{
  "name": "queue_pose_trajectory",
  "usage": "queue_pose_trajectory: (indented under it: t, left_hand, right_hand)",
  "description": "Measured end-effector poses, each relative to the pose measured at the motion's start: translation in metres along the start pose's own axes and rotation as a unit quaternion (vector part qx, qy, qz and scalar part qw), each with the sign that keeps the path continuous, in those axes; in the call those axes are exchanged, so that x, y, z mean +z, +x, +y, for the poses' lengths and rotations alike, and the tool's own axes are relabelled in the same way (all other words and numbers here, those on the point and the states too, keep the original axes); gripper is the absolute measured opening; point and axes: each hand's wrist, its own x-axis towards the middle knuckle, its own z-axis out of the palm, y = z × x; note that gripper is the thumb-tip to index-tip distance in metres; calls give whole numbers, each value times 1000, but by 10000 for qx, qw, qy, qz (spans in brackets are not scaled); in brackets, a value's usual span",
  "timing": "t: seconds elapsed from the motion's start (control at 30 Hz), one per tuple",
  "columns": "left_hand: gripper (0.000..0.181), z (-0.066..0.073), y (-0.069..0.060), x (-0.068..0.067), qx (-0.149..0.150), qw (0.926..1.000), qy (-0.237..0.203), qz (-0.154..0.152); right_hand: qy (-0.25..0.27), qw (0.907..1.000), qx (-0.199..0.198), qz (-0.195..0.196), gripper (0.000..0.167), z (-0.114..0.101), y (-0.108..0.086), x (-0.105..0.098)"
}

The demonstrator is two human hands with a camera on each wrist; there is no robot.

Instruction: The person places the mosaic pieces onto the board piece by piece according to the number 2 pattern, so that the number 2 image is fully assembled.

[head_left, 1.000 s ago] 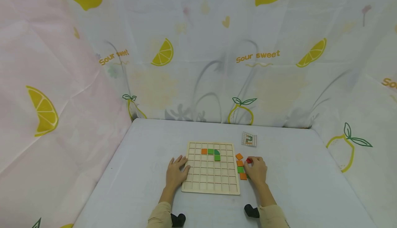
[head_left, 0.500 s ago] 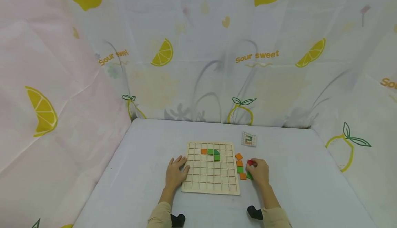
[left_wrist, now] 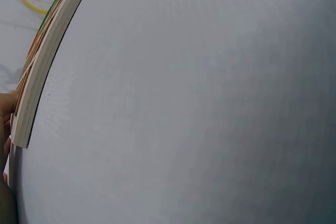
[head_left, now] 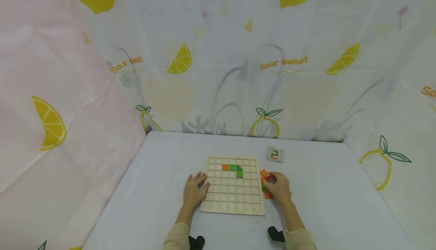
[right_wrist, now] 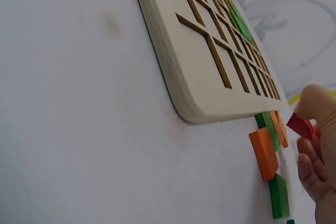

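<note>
A wooden grid board lies on the table, with an orange tile, two green square tiles and a rounded green tile in its upper cells. The left hand rests at the board's left edge, fingers spread. Just right of the board, the right hand pinches a red piece between thumb and fingers. The same red piece shows in the right wrist view, above loose orange and green tiles. In the head view the right hand partly covers these loose tiles.
A small card printed with a grid and a coloured figure lies beyond the board, to the right. Lemon-printed cloth walls stand behind and beside the white table. Black straps or mounts hang near both sleeves.
The right hand, holding the red piece, first shifted slightly right, uncovering a green tile, then moved left toward the board, over the loose tiles. The left hand has stayed in place.
</note>
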Motion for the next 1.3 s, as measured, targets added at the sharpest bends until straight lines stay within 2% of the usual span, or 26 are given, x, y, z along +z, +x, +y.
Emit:
queue_pose_trajectory:
  t: [0.23, 0.33, 0.4, 0.57, 0.7, 1.03, 1.17, 1.3]
  left_hand:
    - [33, 0, 0, 0, -30, 10000, 47, -17]
    - [33, -1, -1, 0, -28, 10000, 8, -13]
    - [32, 0, -1, 0, -25, 10000, -10, 1]
    - [32, 0, 0, 0, -37, 10000, 34, 4]
    - [33, 1, 1, 0, -61, 10000, 32, -34]
    - [32, 1, 1, 1, -86, 10000, 28, -29]
    - [32, 1, 1, 1, -92, 9999, 56, -72]
    - [32, 2, 1, 0, -99, 9999, 72, -63]
  right_hand:
    - [374, 9949, -764, 542, 24, -15, -4, 28]
    - [691, 9931, -833, 461, 25, -24, -4, 43]
    - [836, 9928, -823, 260, 25, -29, -5, 52]
    - [424, 9949, -882, -253, 23, -36, -6, 71]
    - [-37, 9931, -1100, -414, 24, -37, -6, 78]
    - [-717, 9722, -2204, -336, 23, -34, -5, 79]
    - [-774, 9707, -2262, -229, 23, -35, -8, 78]
    - [-753, 9755, -2049, -272, 23, -36, -13, 77]
